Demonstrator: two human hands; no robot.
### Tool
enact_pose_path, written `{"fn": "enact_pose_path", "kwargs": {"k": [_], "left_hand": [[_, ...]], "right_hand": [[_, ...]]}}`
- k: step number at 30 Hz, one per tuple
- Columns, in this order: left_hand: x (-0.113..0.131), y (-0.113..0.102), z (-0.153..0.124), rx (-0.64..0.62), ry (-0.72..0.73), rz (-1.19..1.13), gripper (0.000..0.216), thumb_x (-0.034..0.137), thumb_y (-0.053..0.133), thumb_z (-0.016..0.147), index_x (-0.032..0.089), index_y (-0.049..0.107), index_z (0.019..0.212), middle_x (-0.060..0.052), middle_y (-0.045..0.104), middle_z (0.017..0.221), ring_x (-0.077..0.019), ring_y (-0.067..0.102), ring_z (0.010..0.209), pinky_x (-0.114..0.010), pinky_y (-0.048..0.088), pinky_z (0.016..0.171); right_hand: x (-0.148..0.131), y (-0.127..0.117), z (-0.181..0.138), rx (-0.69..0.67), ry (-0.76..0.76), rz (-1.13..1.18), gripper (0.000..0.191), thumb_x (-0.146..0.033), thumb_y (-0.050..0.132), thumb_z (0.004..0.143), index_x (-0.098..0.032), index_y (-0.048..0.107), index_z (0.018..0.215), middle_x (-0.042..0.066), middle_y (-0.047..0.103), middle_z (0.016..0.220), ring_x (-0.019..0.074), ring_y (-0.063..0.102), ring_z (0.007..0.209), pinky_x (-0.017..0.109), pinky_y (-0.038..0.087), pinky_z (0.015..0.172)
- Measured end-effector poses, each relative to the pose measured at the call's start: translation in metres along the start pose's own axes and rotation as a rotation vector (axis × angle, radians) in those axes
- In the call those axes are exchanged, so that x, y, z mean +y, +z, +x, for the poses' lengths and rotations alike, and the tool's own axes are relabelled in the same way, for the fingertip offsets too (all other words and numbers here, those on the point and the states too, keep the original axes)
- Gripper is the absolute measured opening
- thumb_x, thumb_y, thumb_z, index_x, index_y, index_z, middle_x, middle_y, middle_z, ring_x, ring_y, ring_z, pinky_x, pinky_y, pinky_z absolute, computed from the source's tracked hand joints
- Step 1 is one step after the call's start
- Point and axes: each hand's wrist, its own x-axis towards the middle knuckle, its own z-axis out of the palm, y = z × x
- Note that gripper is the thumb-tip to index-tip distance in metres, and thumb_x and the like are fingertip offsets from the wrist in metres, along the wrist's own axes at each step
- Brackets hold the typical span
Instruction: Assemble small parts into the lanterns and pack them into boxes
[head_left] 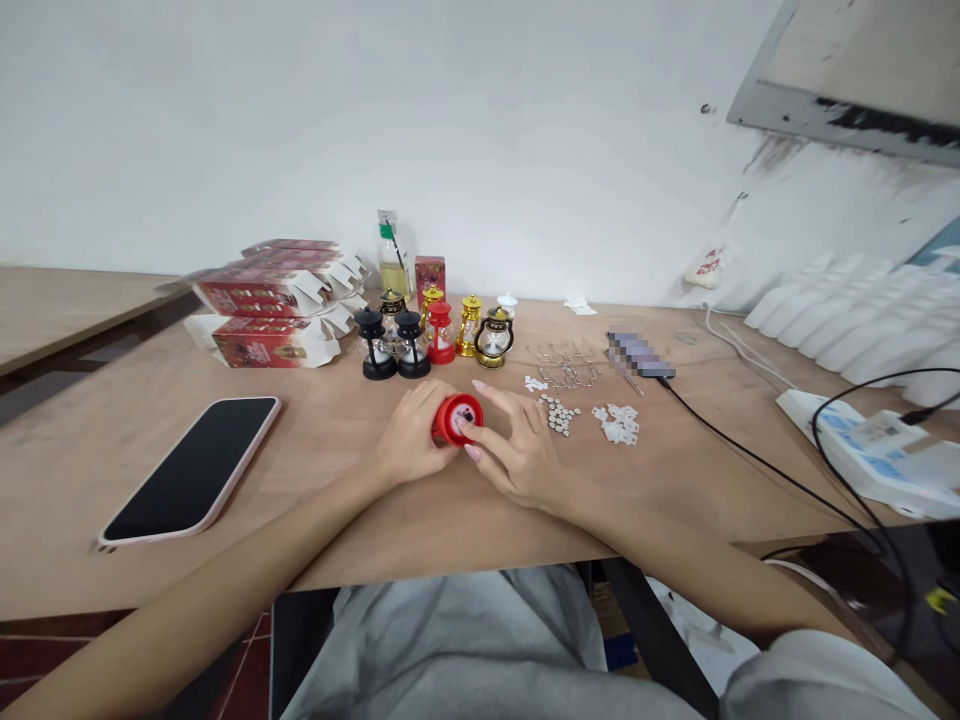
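A person seated at the front edge of a wooden surface [330,435] grips a red round piece [459,412] in the left hand [414,432], its fingers wrapped around the side, while the right hand [525,445] meets it with fingers spread and unclenched, one fingertip touching the white centre. The piece is held near the middle of the surface, its white face tipped up toward the wearer. Toward the back edge, small lanterns [413,345] in black, gold and red stand upright in a cluster, with a bottle [394,278] and an upright red box [430,275] behind them. Printed red boxes [259,340] are piled toward the back left corner; a phone [196,468] in a pink case lies nearer the front left corner. Right of the hands lie bent metal wires [568,374], small round discs [559,416] and white plastic pieces [621,428], while a partly obscured device [641,354] trails a black cable [750,453] toward the right, where a white power strip [862,470] lies close to the right edge
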Motion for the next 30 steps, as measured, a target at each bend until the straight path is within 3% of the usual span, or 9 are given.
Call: {"fn": "enact_pose_path", "kwargs": {"k": [5, 7, 10, 14, 17, 26, 28, 30], "left_hand": [[0.0, -0.004, 0.002, 0.053, -0.012, -0.028, 0.029, 0.028, 0.061, 0.074, 0.017, 0.051, 0.099, -0.007, 0.06, 0.096, -0.0222, 0.058, 0.09, -0.034, 0.048, 0.079], [0.0, -0.005, 0.001, 0.051, -0.031, -0.02, 0.028, 0.027, 0.06, 0.075, 0.017, 0.051, 0.099, -0.006, 0.06, 0.097, -0.0219, 0.059, 0.091, -0.033, 0.048, 0.079], [0.001, -0.004, 0.001, 0.049, -0.041, -0.003, 0.028, 0.027, 0.06, 0.074, 0.017, 0.051, 0.099, -0.006, 0.061, 0.096, -0.0219, 0.059, 0.091, -0.033, 0.048, 0.08], [0.001, -0.003, 0.001, 0.054, -0.019, 0.012, 0.029, 0.029, 0.061, 0.075, 0.016, 0.051, 0.099, -0.007, 0.061, 0.097, -0.0226, 0.059, 0.091, -0.035, 0.048, 0.081], [0.0, -0.002, 0.001, 0.05, -0.011, 0.02, 0.029, 0.031, 0.06, 0.076, 0.016, 0.051, 0.099, -0.008, 0.061, 0.097, -0.0227, 0.059, 0.091, -0.035, 0.048, 0.081], [-0.001, -0.003, 0.0, 0.057, -0.022, 0.031, 0.03, 0.03, 0.061, 0.074, 0.017, 0.051, 0.099, -0.007, 0.061, 0.097, -0.0231, 0.058, 0.092, -0.035, 0.048, 0.08], [-0.001, -0.003, 0.0, 0.062, -0.013, 0.035, 0.03, 0.028, 0.061, 0.074, 0.017, 0.051, 0.099, -0.007, 0.061, 0.097, -0.023, 0.059, 0.091, -0.035, 0.048, 0.08], [-0.001, -0.002, 0.0, 0.069, 0.0, 0.034, 0.03, 0.027, 0.061, 0.073, 0.017, 0.051, 0.098, -0.007, 0.061, 0.096, -0.0229, 0.059, 0.09, -0.035, 0.048, 0.08]], "right_hand": [[0.021, -0.012, 0.004, 0.051, -0.032, -0.006, 0.031, -0.021, 0.052, 0.087, -0.025, 0.062, 0.116, 0.011, 0.052, 0.132, 0.0242, 0.051, 0.116, 0.04, 0.042, 0.093], [0.04, -0.026, 0.004, -0.001, 0.023, -0.036, 0.031, -0.016, 0.051, 0.086, -0.023, 0.063, 0.114, 0.011, 0.059, 0.123, 0.0241, 0.054, 0.112, 0.04, 0.042, 0.094], [0.083, -0.055, -0.001, -0.236, 0.274, -0.062, 0.027, -0.014, 0.048, 0.086, -0.021, 0.066, 0.105, 0.009, 0.068, 0.103, 0.0245, 0.06, 0.099, 0.041, 0.045, 0.088], [0.147, -0.09, -0.022, -0.636, 0.637, 0.087, 0.027, -0.017, 0.058, 0.078, -0.021, 0.068, 0.103, 0.008, 0.069, 0.105, 0.0231, 0.064, 0.09, 0.034, 0.05, 0.077], [0.179, -0.1, -0.038, -0.764, 0.84, 0.153, 0.026, -0.024, 0.066, 0.073, -0.017, 0.068, 0.098, 0.011, 0.07, 0.1, 0.0214, 0.065, 0.08, 0.031, 0.049, 0.069], [0.202, -0.084, -0.055, -0.802, 0.948, 0.435, 0.034, -0.048, 0.072, 0.064, -0.018, 0.058, 0.072, 0.006, 0.067, 0.07, 0.0175, 0.061, 0.062, 0.029, 0.045, 0.053], [0.204, -0.083, -0.054, -0.738, 0.951, 0.41, 0.036, -0.05, 0.072, 0.063, -0.018, 0.055, 0.069, 0.003, 0.064, 0.065, 0.0165, 0.059, 0.06, 0.028, 0.043, 0.052], [0.202, -0.081, -0.048, -0.579, 0.932, 0.378, 0.037, -0.052, 0.072, 0.064, -0.019, 0.054, 0.068, 0.001, 0.062, 0.063, 0.0159, 0.058, 0.061, 0.027, 0.043, 0.054]]}}
